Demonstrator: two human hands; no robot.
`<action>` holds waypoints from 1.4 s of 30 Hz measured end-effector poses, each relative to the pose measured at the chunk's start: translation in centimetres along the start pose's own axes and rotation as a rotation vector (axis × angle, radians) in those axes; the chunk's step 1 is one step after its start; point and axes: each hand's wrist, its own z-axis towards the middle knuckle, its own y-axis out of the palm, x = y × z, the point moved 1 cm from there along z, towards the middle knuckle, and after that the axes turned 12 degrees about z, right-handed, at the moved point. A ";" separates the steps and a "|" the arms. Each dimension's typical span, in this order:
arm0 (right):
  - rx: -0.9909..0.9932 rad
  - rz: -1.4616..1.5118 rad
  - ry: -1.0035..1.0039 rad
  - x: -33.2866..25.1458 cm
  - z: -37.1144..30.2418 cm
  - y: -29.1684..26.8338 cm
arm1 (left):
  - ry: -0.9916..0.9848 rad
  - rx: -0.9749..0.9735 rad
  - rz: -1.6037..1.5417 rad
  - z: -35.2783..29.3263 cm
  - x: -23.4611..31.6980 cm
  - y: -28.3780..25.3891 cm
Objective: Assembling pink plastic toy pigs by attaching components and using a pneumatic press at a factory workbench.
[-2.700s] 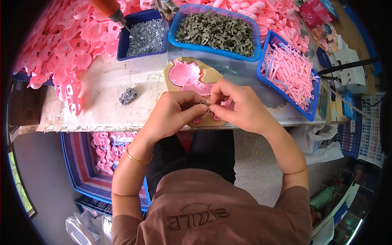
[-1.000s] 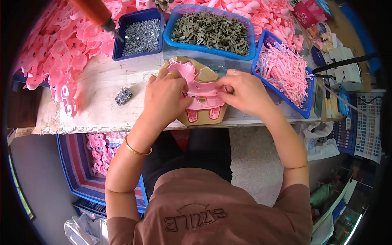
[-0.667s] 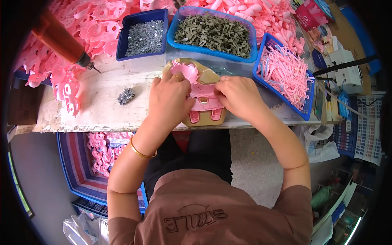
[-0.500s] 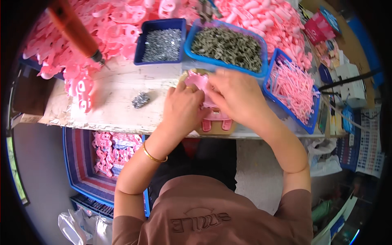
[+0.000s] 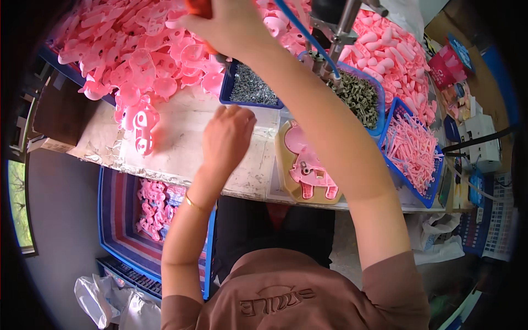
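The person's right hand [image 5: 235, 27] is wrapped around one orange-red tool [image 5: 199, 7]; the left hand [image 5: 228, 135] is curled over the desk [image 5: 181, 124], and whether it holds anything cannot be told. Right of it, one pink molded piece [image 5: 319, 177] sits in one tan holder [image 5: 285, 181] near the desk's front edge, glossy, with two short legs and a small dark ring [image 5: 306, 171], partly hidden by the right forearm [image 5: 324, 118]. Farther out stand three containers: one dark blue tray [image 5: 250, 103] of metal bits [image 5: 252, 85], one light blue tray [image 5: 380, 107] of olive clips [image 5: 360, 99], one blue basket [image 5: 400, 180] of pink sticks [image 5: 410, 147], contents too many to count.
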 end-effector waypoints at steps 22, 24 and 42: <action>-0.385 0.235 0.527 0.0 -4.3 -10.7 | 0.231 -0.051 0.116 8.0 -2.7 6.6; -0.417 0.241 0.165 3.4 -5.1 -11.7 | 0.298 -0.005 0.073 7.1 -1.6 5.3; -0.189 0.652 0.286 2.1 -10.5 -14.6 | 0.409 -0.008 -0.483 -1.1 8.5 1.6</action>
